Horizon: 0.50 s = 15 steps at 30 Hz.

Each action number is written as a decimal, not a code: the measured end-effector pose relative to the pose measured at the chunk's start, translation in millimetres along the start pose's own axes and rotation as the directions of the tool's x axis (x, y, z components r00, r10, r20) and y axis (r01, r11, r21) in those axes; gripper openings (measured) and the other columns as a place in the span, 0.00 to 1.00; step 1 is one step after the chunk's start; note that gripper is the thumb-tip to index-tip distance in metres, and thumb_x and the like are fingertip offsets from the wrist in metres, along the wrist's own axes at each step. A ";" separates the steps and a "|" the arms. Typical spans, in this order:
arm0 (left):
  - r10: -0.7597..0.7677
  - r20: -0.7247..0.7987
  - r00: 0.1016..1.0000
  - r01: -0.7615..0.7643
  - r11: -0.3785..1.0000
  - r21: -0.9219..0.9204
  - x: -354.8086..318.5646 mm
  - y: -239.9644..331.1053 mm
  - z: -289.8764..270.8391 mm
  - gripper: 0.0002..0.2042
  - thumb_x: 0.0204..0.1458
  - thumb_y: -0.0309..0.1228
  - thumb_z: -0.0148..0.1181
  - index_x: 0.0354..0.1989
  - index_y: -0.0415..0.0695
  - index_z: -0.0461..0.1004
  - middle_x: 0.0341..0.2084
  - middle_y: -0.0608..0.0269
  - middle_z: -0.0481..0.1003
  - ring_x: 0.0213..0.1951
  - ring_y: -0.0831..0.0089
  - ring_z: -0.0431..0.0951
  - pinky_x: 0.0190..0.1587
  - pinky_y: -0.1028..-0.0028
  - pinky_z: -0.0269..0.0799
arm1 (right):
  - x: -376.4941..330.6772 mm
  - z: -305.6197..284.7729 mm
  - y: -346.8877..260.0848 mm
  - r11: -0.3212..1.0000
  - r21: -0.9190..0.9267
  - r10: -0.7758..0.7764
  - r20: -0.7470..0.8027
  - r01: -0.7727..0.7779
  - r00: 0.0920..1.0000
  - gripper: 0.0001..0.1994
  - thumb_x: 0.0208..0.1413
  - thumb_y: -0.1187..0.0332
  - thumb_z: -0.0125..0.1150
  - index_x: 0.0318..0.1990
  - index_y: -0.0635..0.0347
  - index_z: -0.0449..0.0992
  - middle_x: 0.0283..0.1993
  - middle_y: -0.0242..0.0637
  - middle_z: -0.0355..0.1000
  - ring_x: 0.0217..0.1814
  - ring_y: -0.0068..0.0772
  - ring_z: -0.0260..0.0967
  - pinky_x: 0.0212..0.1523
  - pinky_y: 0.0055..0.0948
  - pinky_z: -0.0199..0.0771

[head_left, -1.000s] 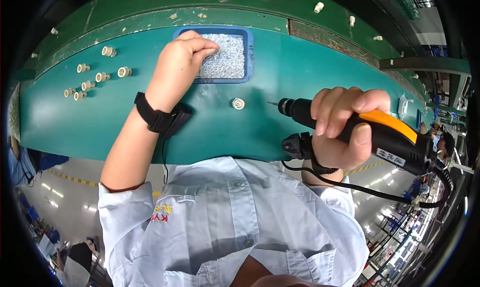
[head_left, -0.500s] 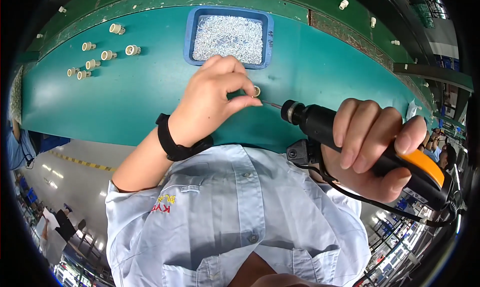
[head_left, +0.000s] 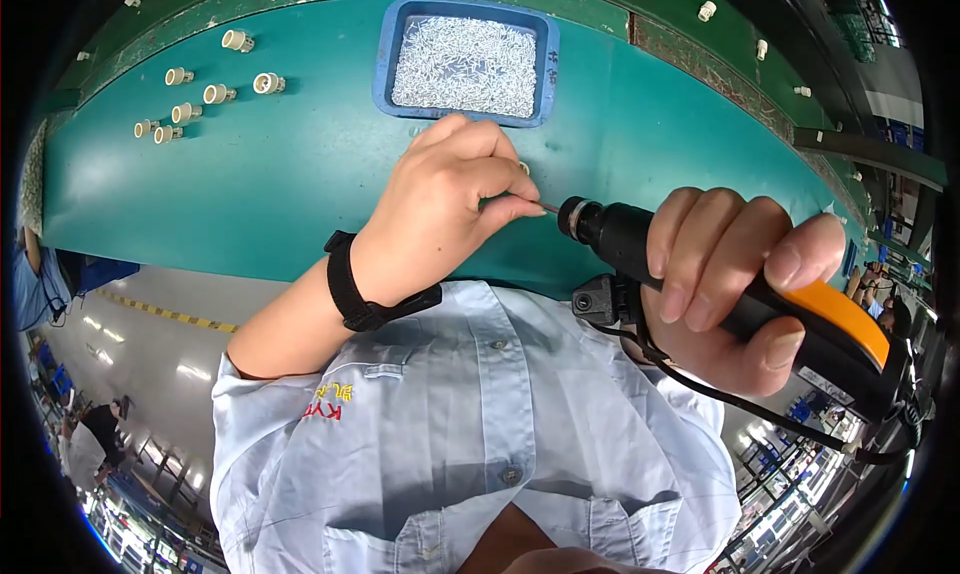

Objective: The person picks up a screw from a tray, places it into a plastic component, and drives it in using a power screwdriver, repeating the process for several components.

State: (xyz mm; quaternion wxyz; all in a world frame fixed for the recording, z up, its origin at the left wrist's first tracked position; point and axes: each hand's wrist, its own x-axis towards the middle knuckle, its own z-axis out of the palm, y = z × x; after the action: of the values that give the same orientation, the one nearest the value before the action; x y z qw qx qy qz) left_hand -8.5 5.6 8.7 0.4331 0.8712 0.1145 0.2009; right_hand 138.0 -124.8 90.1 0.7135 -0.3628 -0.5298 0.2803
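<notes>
See a green desk (head_left: 300, 194) with a blue tray (head_left: 549, 74). Gripping a black-and-orange power screwdriver (head_left: 622, 240) in the right hand (head_left: 738, 249), below and right of the tray. Pinching narrowly with the left hand (head_left: 450, 199), below the tray; cannot tell the thing held, if any. Find seven cream fittings (head_left: 219, 94) left of the tray, another (head_left: 524, 168) mostly hidden below it, the thin bit (head_left: 552, 210) at the left fingertips, and small silvery pieces (head_left: 465, 69) inside the tray.

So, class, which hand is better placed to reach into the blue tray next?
Likely the left hand: it is just below the blue tray in the picture, though its fingers are at the screwdriver bit. The right hand is farther away and wrapped around the power screwdriver.
</notes>
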 end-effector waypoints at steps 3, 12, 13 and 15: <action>-0.009 -0.164 0.986 0.011 1.000 0.013 4.9 0.1 14.3 0.09 0.37 0.27 0.70 0.29 0.44 0.79 0.27 0.67 0.73 0.34 0.65 0.72 0.38 0.69 0.69 | 0.5 -3.1 3.7 0.998 -0.062 0.011 -0.017 -0.012 1.000 0.16 0.59 0.56 0.53 0.46 0.56 0.62 0.22 0.29 0.63 0.20 0.24 0.60 0.25 0.26 0.61; -0.211 -0.038 0.977 0.197 0.953 -0.228 -3.5 -31.2 34.4 0.12 0.39 0.25 0.69 0.34 0.40 0.79 0.29 0.59 0.77 0.32 0.60 0.76 0.35 0.67 0.73 | -1.4 3.2 24.4 0.987 -0.156 0.025 -0.151 -0.049 0.988 0.16 0.59 0.56 0.52 0.46 0.58 0.63 0.20 0.30 0.62 0.17 0.24 0.58 0.23 0.27 0.60; -0.212 -0.036 0.977 0.199 0.953 -0.231 -3.2 -32.4 34.0 0.12 0.39 0.25 0.69 0.34 0.40 0.79 0.29 0.59 0.77 0.32 0.60 0.76 0.35 0.67 0.73 | -1.2 5.6 26.2 0.986 -0.157 0.028 -0.152 -0.052 0.988 0.16 0.59 0.56 0.52 0.46 0.58 0.63 0.20 0.30 0.62 0.17 0.24 0.58 0.23 0.27 0.60; -0.234 0.003 0.972 0.227 0.943 -0.244 -2.3 -33.3 32.1 0.12 0.39 0.24 0.69 0.35 0.41 0.79 0.28 0.59 0.78 0.32 0.61 0.76 0.36 0.67 0.73 | -0.7 11.1 30.0 0.980 -0.166 0.068 -0.221 -0.107 0.973 0.16 0.59 0.57 0.53 0.45 0.58 0.63 0.19 0.30 0.61 0.17 0.24 0.58 0.22 0.27 0.60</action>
State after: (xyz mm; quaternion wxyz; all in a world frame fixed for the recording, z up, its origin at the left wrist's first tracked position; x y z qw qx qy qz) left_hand 3.0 1.9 -35.9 0.5553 0.7896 0.1959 0.1728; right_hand 126.7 -105.5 67.2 0.7183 -0.4760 -0.4560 0.2226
